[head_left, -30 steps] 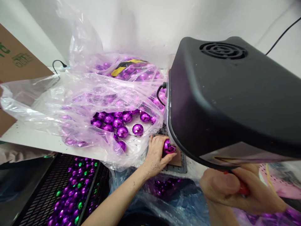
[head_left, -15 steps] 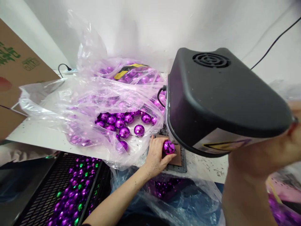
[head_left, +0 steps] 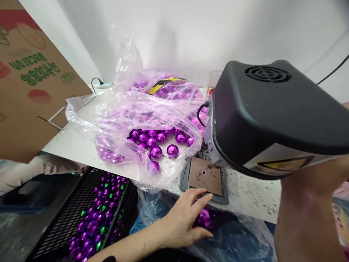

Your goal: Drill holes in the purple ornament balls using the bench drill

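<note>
My left hand [head_left: 183,219] reaches below the table's front edge, fingers stretched out over a clear bag [head_left: 234,233]. A faceted purple ball [head_left: 204,217] lies between its fingertips and thumb, among other purple balls in that bag. Just above, the brown pad [head_left: 205,176] in its grey frame on the table is bare. The black press machine's head [head_left: 272,109] hangs raised over the pad. Only my right forearm [head_left: 308,207] shows, rising to the machine's underside at the right; the hand itself is hidden.
A big clear plastic bag [head_left: 131,112] on the white table [head_left: 73,145] holds many purple balls [head_left: 156,152]. A black mesh crate [head_left: 62,233] of purple and green balls sits at lower left. A cardboard box [head_left: 29,91] stands at left; a power strip [head_left: 103,85] by the wall.
My left hand took the purple ball off the brown pad and dropped down to the bag under the table edge. The machine head has lifted, and the view shifted left.
</note>
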The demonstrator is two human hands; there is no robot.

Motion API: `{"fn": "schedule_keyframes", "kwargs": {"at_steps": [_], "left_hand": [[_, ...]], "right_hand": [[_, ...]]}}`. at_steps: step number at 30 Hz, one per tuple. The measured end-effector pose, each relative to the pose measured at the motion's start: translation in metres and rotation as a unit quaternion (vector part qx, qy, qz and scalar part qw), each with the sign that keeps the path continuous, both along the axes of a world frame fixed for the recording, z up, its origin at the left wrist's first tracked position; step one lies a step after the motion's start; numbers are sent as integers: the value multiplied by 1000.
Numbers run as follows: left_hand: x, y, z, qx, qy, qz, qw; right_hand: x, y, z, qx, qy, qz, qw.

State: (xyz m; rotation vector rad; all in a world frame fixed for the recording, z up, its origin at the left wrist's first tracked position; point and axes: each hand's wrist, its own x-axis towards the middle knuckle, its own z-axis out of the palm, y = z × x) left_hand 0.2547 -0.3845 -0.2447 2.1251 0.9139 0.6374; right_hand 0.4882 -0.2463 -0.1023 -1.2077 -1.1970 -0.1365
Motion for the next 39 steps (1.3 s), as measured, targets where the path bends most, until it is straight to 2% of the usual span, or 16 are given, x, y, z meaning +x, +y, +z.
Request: {"fn": "schedule_keyframes", "kwargs": {"at_steps": [3, 6, 8, 10, 12, 14, 17, 19, 20, 23, 25, 28, 32, 33, 35, 39], "left_hand": [[-18, 30, 22, -1, -46, 58, 997], [-39, 74, 32, 94, -6, 159, 983], [-48, 104, 28, 144, 105, 187, 966], [-53, 129, 18, 135, 217, 187, 949], [-56, 146, 9, 105, 272, 186, 938], [-58, 154, 7, 88, 281, 196, 935], [-65, 150, 20, 48, 158, 244, 956], [-69, 137, 34, -48, -8, 254, 966], [-70, 128, 41, -109, -90, 242, 960], [-65, 96, 55, -261, -258, 170, 914], [-55, 76, 54, -326, -333, 133, 875], [-38, 57, 40, -417, -387, 98, 817], [-19, 52, 16, -514, -390, 61, 761], [-15, 54, 11, -516, -389, 66, 760], [-10, 60, 3, -483, -380, 100, 783], [-4, 76, -7, -338, -321, 164, 870]], "right_hand": [[1, 2, 0, 28, -8, 16, 999], [0, 2, 0, 39, -6, 17, 999], [-1, 2, 1, 38, 4, 14, 999], [-2, 2, 2, 29, 7, 5, 1000], [-2, 1, 3, 20, 0, -1, 1000], [-1, 0, 4, 11, -2, -2, 1000], [-1, -1, 6, 6, 2, 5, 1000], [-2, -1, 6, 11, 4, 8, 1000], [-3, -1, 6, 13, 4, 8, 1000], [-5, 0, 7, 22, 6, 5, 1000], [-6, 0, 7, 25, 8, 9, 1000], [-5, -1, 7, 20, 15, 20, 999], [-4, -4, 6, 3, 18, 51, 999], [-4, -4, 6, 1, 16, 57, 998], [-5, -5, 7, -1, 15, 58, 998], [-7, -6, 9, -1, 9, 49, 999]]}}
